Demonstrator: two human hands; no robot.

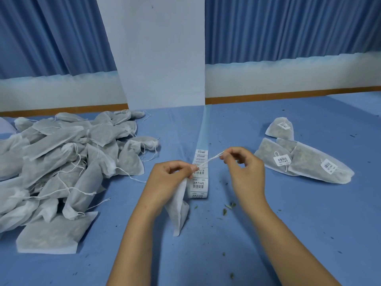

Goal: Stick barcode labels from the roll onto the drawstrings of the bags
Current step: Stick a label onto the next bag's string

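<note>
Currently held: left hand [171,178] grips 1 bag [179,211]; right hand [241,168] pinches its drawstring [212,158] taut above the label strip [199,176].
Done: 3 labelled bags [313,168], right.
Remaining: I judge most; unlabelled pile [61,162], left.

Print on labels [198,184] illegible

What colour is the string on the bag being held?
White. The drawstring of the bag shows best in the head view.
</note>
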